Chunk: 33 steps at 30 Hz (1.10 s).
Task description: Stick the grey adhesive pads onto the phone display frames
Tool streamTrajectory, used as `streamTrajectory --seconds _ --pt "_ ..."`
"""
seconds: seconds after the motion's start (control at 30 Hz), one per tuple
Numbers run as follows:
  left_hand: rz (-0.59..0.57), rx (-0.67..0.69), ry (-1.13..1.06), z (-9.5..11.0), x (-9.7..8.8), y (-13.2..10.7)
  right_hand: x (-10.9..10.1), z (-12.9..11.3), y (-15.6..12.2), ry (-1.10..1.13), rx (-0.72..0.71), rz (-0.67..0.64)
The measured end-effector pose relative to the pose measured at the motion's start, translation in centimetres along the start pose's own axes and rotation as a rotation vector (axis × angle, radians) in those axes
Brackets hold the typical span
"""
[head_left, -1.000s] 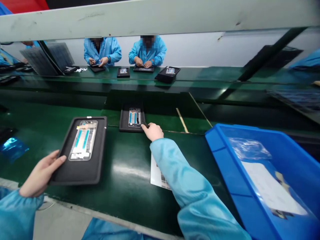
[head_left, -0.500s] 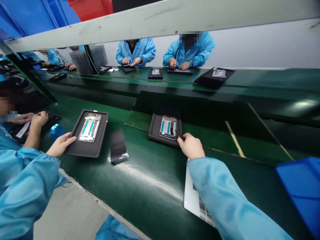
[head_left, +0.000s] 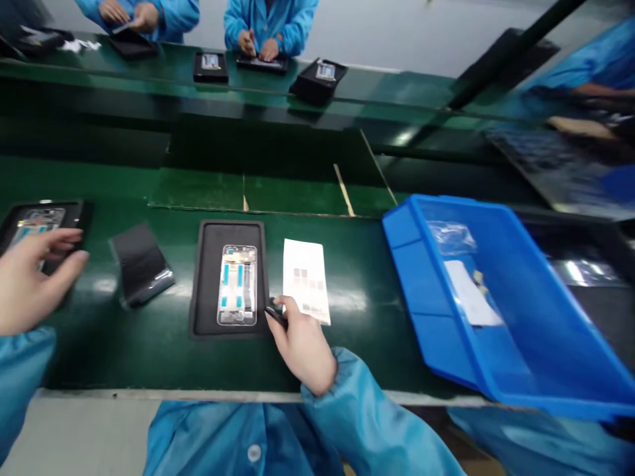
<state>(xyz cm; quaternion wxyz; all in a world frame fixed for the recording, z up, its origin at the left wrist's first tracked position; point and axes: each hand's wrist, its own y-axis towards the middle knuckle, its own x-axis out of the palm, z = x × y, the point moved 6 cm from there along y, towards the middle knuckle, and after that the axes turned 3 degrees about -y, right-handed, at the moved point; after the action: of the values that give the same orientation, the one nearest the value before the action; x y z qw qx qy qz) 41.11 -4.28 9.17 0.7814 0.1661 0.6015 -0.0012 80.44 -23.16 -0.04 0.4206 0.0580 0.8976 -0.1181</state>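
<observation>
My left hand (head_left: 40,281) hovers at the left edge of view, fingers apart and empty, over a black tray (head_left: 74,215) that carries a phone frame (head_left: 47,217). The hand covers part of both. In my right hand (head_left: 305,344) is a slim black pen-like tool (head_left: 276,318), pinched between thumb and fingers; its exact kind is not clear. That hand is just right of a second black tray (head_left: 206,277), where another phone frame (head_left: 237,285) with blue strips lies. Beside it is a white sheet (head_left: 308,261) with grey squares.
A dark film sheet (head_left: 141,264) lies between the two trays. To the right stands a blue bin (head_left: 411,277) holding plastic and a white piece. Green boards (head_left: 292,192) line the back of the bench. Across it, people in blue smocks (head_left: 270,26) work at trays.
The view has swung right and down. My left hand has let go of the left tray's edge. The middle tray now lies nearer the bench's front edge; the tool stays in my right hand.
</observation>
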Motion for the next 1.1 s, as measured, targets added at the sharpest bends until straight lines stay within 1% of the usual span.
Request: streamTrajectory --seconds 0.03,0.1,0.13,0.17,0.2,0.23,0.27,0.33,0.37,0.43,0.47,0.53,0.57,0.63,0.7,0.9,1.1 --pt "-0.046 0.113 -0.086 4.4 0.8 -0.9 -0.6 0.4 -0.4 0.054 -0.009 0.028" --pt "-0.181 0.350 -0.303 12.8 2.7 -3.0 -2.7 1.8 -0.6 0.151 -0.033 0.152" --pt "-0.264 0.477 -0.386 16.8 3.8 -4.0 -4.0 2.8 -0.4 0.193 -0.032 0.230" --pt "-0.337 0.573 -0.436 20.1 5.0 -4.7 -5.2 4.1 0.0 0.239 -0.007 0.304" --pt "-0.385 0.652 -0.453 23.1 6.3 -5.2 -6.1 5.6 0.6 0.306 0.037 0.349" --pt "-0.411 0.721 -0.436 25.7 7.7 -5.4 -6.7 7.0 1.5 0.398 0.090 0.352" --pt "-0.455 0.784 -0.393 27.9 9.2 -5.3 -6.9 8.3 2.5 0.511 0.132 0.325" --pt "-0.499 0.863 -0.289 31.4 12.2 -4.7 -6.7 9.9 4.6 0.733 0.152 0.219" --pt "-0.488 0.875 -0.245 32.6 13.4 -4.1 -6.5 10.3 5.6 0.817 0.137 0.163" --pt "-0.471 0.880 -0.172 34.2 15.3 -3.2 -6.3 10.6 7.0 0.891 0.088 0.086" --pt "-0.465 0.868 -0.143 34.6 16.0 -3.0 -6.3 10.6 7.5 0.879 0.057 0.082" --pt "-0.455 0.821 -0.095 34.7 17.0 -3.0 -6.7 10.7 8.0 0.771 -0.012 0.132" --pt "-0.442 0.792 -0.080 34.6 17.2 -3.2 -6.9 10.7 8.0 0.702 -0.038 0.167" --pt "-0.409 0.752 -0.070 34.3 17.2 -3.7 -7.1 10.9 8.0 0.596 -0.061 0.217" --pt "-0.395 0.735 -0.077 34.1 17.0 -4.1 -7.0 11.1 7.9 0.560 -0.057 0.229" --pt "-0.449 0.737 -0.079 34.2 17.0 -4.3 -6.4 11.3 7.4 0.468 -0.104 0.228" --pt "-0.476 0.738 -0.064 34.1 17.3 -4.4 -6.2 11.8 7.2 0.447 -0.079 0.233"
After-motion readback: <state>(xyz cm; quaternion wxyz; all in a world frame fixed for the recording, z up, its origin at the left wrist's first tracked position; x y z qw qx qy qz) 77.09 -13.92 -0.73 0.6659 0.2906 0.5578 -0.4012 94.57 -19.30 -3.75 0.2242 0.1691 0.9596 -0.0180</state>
